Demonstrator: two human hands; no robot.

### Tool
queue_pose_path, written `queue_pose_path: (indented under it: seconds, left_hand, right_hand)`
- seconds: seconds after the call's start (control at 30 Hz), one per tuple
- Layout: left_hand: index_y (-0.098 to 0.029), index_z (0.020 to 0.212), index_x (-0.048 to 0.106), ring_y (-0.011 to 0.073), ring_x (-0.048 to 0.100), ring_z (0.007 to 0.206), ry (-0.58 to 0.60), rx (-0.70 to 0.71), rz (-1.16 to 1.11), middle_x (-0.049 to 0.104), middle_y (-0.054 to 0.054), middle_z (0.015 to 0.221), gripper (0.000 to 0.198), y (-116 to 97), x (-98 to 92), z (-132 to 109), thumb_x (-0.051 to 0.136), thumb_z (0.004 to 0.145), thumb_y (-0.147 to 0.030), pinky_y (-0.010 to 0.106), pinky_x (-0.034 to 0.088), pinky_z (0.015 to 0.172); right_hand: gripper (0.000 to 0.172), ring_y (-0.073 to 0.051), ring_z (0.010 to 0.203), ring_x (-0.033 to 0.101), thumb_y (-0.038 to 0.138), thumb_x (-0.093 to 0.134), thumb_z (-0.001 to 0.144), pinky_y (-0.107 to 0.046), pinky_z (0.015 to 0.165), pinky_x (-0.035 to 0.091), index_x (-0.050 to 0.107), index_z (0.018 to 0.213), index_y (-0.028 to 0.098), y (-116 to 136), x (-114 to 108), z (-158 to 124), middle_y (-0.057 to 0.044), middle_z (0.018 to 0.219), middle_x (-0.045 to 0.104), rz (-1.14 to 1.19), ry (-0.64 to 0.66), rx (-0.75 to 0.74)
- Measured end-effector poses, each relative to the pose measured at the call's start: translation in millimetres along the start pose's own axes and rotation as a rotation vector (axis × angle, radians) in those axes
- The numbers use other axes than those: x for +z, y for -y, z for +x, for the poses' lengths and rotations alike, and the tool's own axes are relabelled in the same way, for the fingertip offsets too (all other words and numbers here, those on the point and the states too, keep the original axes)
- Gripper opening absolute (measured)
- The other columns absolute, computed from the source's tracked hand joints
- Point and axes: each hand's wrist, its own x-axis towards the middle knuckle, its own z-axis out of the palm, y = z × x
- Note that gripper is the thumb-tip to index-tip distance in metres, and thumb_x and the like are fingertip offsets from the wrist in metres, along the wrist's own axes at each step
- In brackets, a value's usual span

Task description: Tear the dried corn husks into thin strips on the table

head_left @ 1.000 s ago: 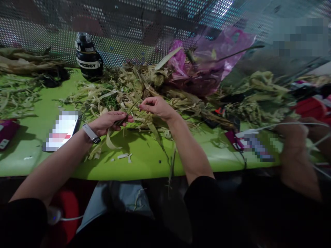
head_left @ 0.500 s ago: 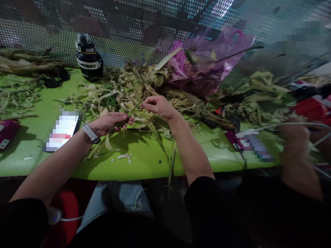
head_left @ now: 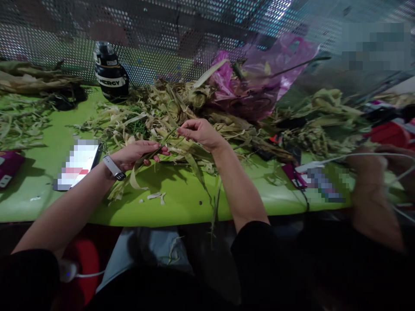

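My left hand (head_left: 138, 153), with a white watch at the wrist, is closed around a green stalk (head_left: 162, 142) with pale leaf strips hanging below it over the green table (head_left: 181, 203). My right hand (head_left: 199, 131) pinches the upper end of the same stalk with thumb and fingertips. The two hands are a short gap apart, just in front of a heap of dry leaves and husks (head_left: 168, 108).
A black bottle (head_left: 110, 73) stands at the back left. A phone (head_left: 78, 163) lies left of my left wrist. A pink plastic bag (head_left: 256, 77) sits behind the heap. Another person's hands (head_left: 369, 172) with a white cable work at the right, beside a second phone (head_left: 320, 183).
My right hand has lifted slightly and drawn the stalk's top end up and away from my left hand, which has slid a little lower along the stalk. The other person's hands shifted slightly.
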Motion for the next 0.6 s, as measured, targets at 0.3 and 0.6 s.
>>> queue_pose_path:
  seconds: [0.3, 0.6]
  left_hand:
    - [-0.012, 0.092, 0.072, 0.003, 0.044, 0.053, -0.07, 0.063, 0.0, 0.062, 0.004, 0.082, 0.023, -1.8, 9.2, -3.7, 0.074, 0.08, -0.031, 0.012, 0.038, 0.044]
    - [-0.011, 0.089, 0.069, 0.0038, 0.045, 0.053, 0.003, 0.048, -0.046, 0.061, 0.005, 0.079, 0.018, 0.7, 11.0, -2.9, 0.071, 0.082, -0.028, 0.014, 0.034, 0.041]
  right_hand:
    - [0.044, -0.006, 0.055, 0.043, 0.055, 0.076, 0.069, -0.021, 0.05, 0.035, 0.072, 0.081, 0.013, -1.4, 7.1, -1.4, 0.001, 0.068, 0.062, 0.043, 0.146, 0.1]
    - [0.05, -0.003, 0.045, 0.038, 0.058, 0.082, 0.06, -0.02, 0.042, 0.028, 0.068, 0.079, 0.014, -17.8, 44.5, 9.9, 0.005, 0.057, 0.056, 0.352, 0.026, 0.093]
